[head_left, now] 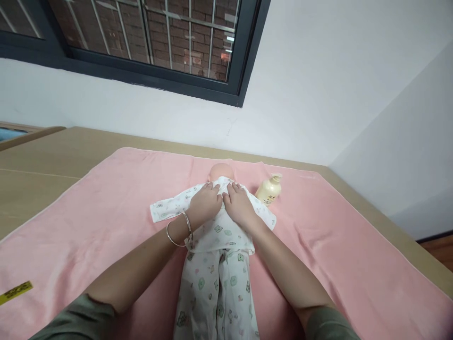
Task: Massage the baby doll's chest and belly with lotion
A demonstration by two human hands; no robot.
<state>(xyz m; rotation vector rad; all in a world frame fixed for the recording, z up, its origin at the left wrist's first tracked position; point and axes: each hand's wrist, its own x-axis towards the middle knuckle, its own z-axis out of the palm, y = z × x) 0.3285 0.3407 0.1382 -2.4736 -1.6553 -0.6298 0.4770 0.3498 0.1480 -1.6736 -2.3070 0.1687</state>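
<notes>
Under both hands' fingers (215, 188), doll's shirt (219, 226)

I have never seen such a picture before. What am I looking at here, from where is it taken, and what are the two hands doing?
The single picture comes from a camera worn on a person's head, looking forward and down at their own bare arms. There is no machine. A pink blanket covers a tan surface. On it lies a baby doll dressed in white printed pyjamas. The left hand, with bracelets on its wrist, and the right hand rest flat on the doll's chest, side by side. Neither hand grips anything. A cream bottle lies beside the doll's head.
</notes>
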